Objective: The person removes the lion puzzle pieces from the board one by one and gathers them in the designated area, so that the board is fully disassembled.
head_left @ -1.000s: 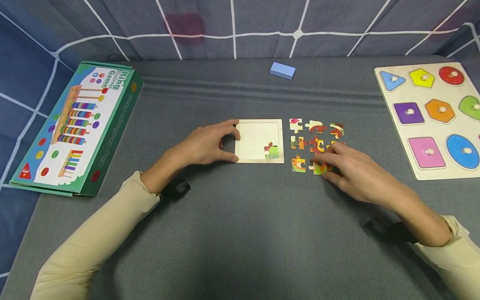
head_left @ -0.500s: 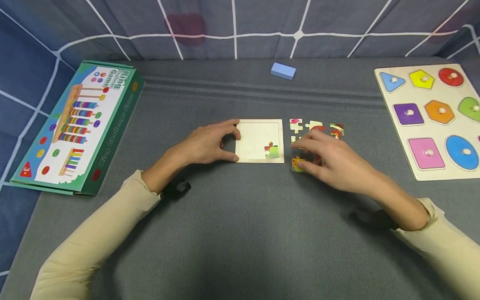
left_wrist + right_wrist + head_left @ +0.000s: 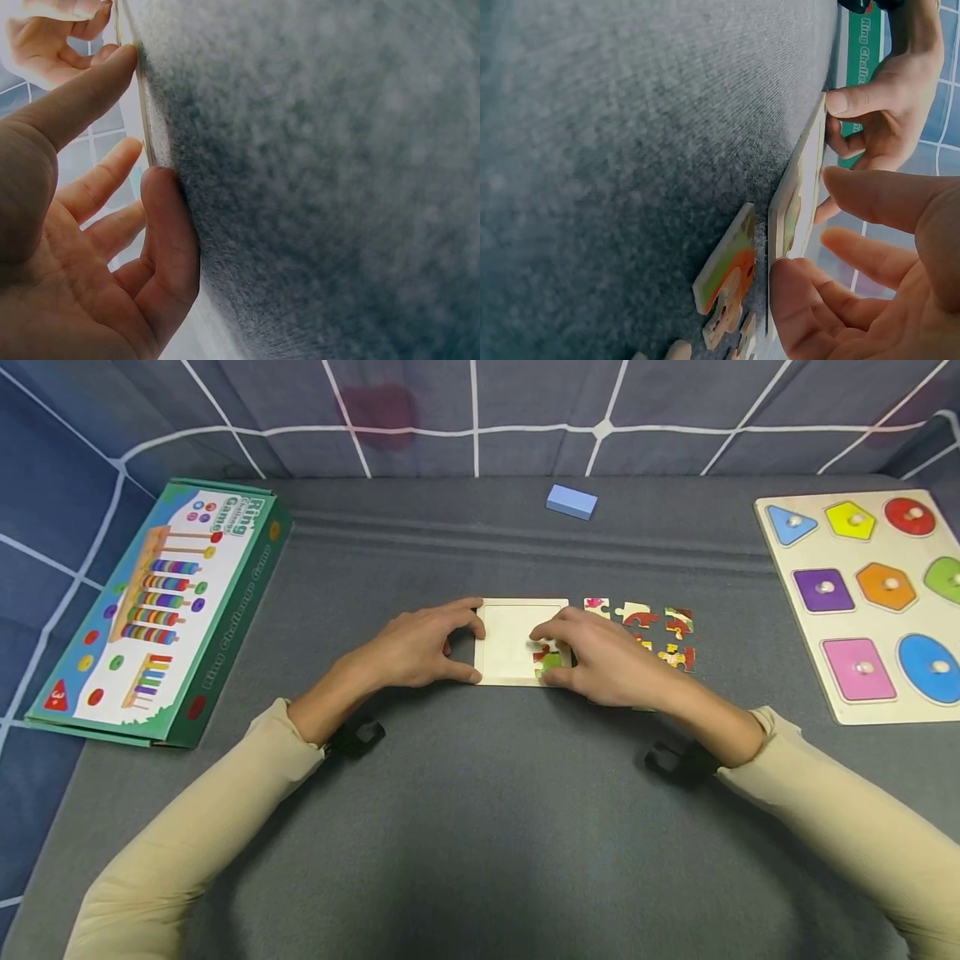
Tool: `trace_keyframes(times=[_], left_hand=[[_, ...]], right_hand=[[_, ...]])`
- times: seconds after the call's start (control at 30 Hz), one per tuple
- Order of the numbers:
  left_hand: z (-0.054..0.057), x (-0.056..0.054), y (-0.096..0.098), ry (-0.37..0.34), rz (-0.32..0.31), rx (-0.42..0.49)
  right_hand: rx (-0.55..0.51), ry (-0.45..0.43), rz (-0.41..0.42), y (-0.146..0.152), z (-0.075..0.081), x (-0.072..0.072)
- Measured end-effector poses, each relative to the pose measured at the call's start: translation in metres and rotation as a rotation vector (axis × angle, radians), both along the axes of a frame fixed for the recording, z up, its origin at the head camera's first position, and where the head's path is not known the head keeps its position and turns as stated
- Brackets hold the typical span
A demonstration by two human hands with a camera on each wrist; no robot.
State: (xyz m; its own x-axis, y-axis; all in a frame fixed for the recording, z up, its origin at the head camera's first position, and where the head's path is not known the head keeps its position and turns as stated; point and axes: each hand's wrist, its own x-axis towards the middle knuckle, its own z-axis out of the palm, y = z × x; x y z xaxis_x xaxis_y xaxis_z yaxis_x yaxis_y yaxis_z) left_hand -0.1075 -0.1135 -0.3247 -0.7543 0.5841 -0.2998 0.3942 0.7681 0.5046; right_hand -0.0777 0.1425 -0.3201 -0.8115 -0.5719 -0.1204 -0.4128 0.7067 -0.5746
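A square wooden puzzle tray (image 3: pixel 517 600) lies flat at mid-table with one green-and-red jigsaw piece (image 3: pixel 552 662) in its near right corner. My left hand (image 3: pixel 422 647) holds the tray's left side, thumb at the near corner and fingertips toward the far one. Over the tray's right part is my right hand (image 3: pixel 607 656), thumb and forefinger spread apart near the piece. The right wrist view shows nothing between those fingers. Right of the tray, several jigsaw pieces (image 3: pixel 678 622) lie in rows, some hidden under the right hand; one orange-and-green piece (image 3: pixel 731 270) shows in the right wrist view.
A green ring game box (image 3: pixel 168 610) lies at the left. On the right is a wooden shape board (image 3: pixel 832 547) with knobbed, coloured shapes. A blue block (image 3: pixel 572 502) lies near the back, before a dark tiled-pattern cloth (image 3: pixel 420 452).
My right hand has moved left, from the loose jigsaw pieces to over the tray. The left hand and the tray keep their places; the whole view shifts slightly.
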Motion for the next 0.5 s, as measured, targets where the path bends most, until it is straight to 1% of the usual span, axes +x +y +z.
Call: trace_keyframes(times=[0.23, 0.33, 0.5], left_hand=[[-0.0007, 0.0003, -0.0015, 0.008, -0.010, 0.015], [-0.0010, 0.0007, -0.0023, 0.012, -0.017, 0.026], [-0.0002, 0.0008, -0.0014, 0.009, -0.017, 0.026]], right_hand=[[0.013, -0.021, 0.044, -0.0025, -0.0022, -0.0017], [0.014, -0.020, 0.042, -0.0019, -0.0040, -0.0016], [-0.021, -0.008, 0.045, -0.0009, -0.0072, -0.0003]])
